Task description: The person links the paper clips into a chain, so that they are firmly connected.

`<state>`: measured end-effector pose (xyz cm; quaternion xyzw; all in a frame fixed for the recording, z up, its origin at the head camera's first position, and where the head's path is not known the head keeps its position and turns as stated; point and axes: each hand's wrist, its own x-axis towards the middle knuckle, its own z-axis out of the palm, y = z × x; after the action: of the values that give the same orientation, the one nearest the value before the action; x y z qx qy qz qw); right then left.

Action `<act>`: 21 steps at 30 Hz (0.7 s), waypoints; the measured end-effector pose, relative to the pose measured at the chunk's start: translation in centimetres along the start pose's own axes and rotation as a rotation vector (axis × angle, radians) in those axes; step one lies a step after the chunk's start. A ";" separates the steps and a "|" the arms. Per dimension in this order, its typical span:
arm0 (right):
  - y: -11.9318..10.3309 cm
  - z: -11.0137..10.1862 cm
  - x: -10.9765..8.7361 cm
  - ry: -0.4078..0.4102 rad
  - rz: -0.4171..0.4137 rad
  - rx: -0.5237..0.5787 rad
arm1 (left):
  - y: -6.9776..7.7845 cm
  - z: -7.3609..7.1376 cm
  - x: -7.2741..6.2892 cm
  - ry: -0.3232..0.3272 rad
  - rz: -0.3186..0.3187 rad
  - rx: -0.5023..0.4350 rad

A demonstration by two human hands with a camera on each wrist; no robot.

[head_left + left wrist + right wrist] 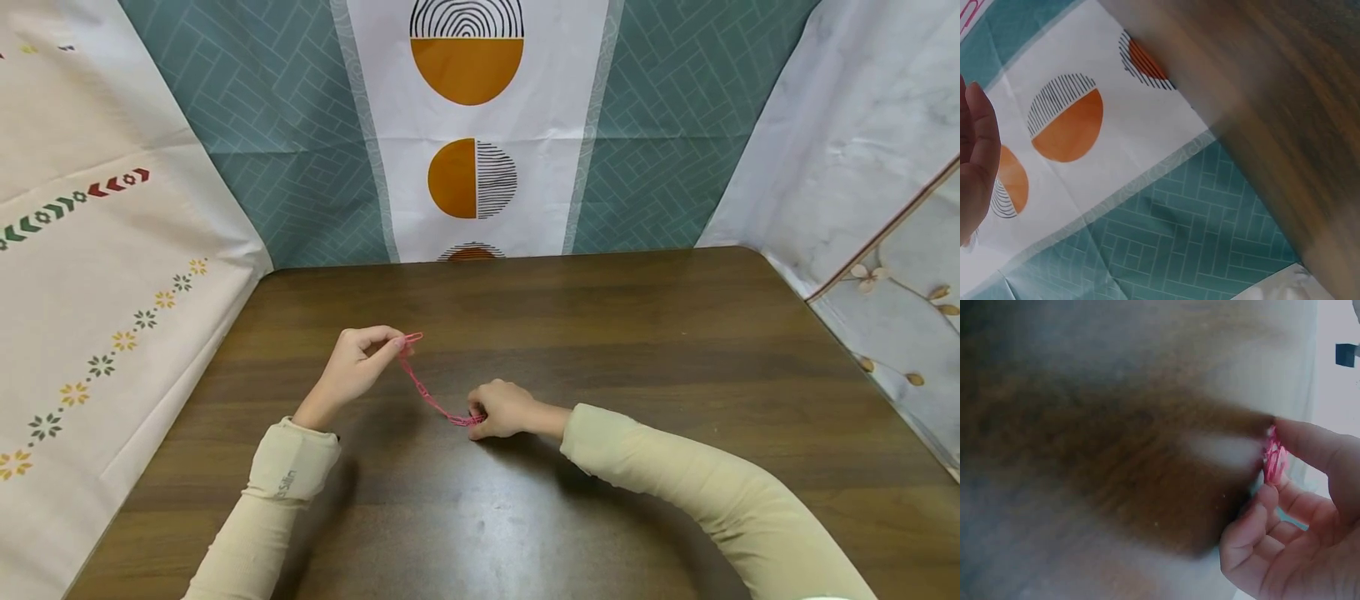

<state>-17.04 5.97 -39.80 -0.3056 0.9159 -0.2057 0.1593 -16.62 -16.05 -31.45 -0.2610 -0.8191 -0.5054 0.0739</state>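
Note:
A chain of pink paper clips [422, 390] runs between the two hands, sagging from upper left to lower right. My left hand [358, 364] holds its upper end raised over the table, thumb and fingertips pinching it, with a clip loop sticking out past them. Close to the tabletop, my right hand [506, 410] grips the lower end. In the right wrist view, a small bunch of pink clips [1274, 459] sits between the right thumb and fingers. The left wrist view catches only part of the left hand [977, 156] and a pink clip [969, 14] at the corner.
Both hands are over a dark brown wooden table [637, 333]. A teal and white patterned cloth [300, 150] hangs behind its far edge. Pale cloths flank it, one embroidered [97, 275] on the left and one marbled [840, 167] on the right.

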 end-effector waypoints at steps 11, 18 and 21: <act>0.5 -1.2 -0.9 0.005 -0.064 0.058 | -0.4 -0.1 -0.4 -0.002 -0.020 -0.042; 2.0 -2.7 -1.9 -0.014 -0.018 0.318 | -0.8 -0.1 -0.7 0.022 -0.039 -0.041; 2.9 -3.4 -2.3 0.029 -0.032 0.382 | -0.8 0.0 -0.8 0.036 -0.040 -0.052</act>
<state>-18.14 10.47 -37.88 -0.2815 0.8574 -0.3828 0.1977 -16.34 -16.67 -32.42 -0.2375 -0.8093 -0.5324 0.0716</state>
